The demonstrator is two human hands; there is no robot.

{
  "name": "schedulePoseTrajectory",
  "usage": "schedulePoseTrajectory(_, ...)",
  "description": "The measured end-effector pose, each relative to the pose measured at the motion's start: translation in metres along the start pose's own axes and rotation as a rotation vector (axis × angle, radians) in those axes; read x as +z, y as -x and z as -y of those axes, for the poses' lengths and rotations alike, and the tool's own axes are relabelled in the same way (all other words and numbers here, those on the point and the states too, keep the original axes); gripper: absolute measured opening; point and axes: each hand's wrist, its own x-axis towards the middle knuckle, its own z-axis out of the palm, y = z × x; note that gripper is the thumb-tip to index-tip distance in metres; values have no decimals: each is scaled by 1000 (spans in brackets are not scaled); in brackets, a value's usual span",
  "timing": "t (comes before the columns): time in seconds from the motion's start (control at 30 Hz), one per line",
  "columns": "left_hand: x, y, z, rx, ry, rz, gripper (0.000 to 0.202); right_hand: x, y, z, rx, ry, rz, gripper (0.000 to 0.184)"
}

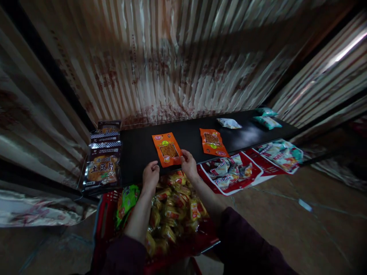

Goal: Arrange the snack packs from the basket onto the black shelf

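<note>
An orange snack packet (166,149) lies flat on the black shelf (137,149) in front of me. My right hand (188,163) pinches its lower right corner between thumb and fingers. To the left, my left hand (151,174) hovers just off the shelf's front edge with curled fingers, near the packet's lower left corner but apart from it. Whether anything sits in those fingers I cannot make out. A second orange packet (212,142) rests farther right on the shelf. Under my forearms stands a red basket (107,208) holding many small yellow-wrapped snacks (172,210) and a green bag (127,200).
Dark potato-chip packets (102,168) overlap at the shelf's left end. A white packet (229,123) and teal packets (267,121) lie toward the right. Printed red bags (229,172) hang along the front edge. Corrugated sheeting (160,61) rises behind; tiled floor (286,214) shows at right.
</note>
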Motion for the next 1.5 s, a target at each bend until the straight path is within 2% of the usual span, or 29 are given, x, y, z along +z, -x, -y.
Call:
schedulePoseTrajectory(0.1,9,-3,-4,-11,15,-7,30,-10,-1,-2,-2,104,17,35)
schedulePoseTrajectory(0.2,16,-8,-8,-33,2,6,33,-10,-6,4,-26,242,42,37)
schedulePoseTrajectory(0.4,29,-5,-6,-16,-22,18,31,-2,-12,16,-103,572,227,42)
schedulePoseTrajectory(0.57,31,3,2,33,-33,26,30,-6,-7,16,-87,632,235,44)
schedulePoseTrajectory(0.83,14,6,5,34,44,175,19,-15,-9,16,4,504,236,37)
schedulePoseTrajectory(0.93,5,11,6,32,90,243,20,-15,-7,12,41,432,214,35)
schedulePoseTrajectory(1.07,-10,20,10,29,181,343,23,-19,0,7,22,393,235,32)
schedulePoseTrajectory(1.27,-26,27,11,-21,249,340,22,-15,10,9,-30,335,289,31)
schedulePoseTrajectory(1.5,-47,37,15,-74,357,247,20,-4,26,15,-49,244,340,29)
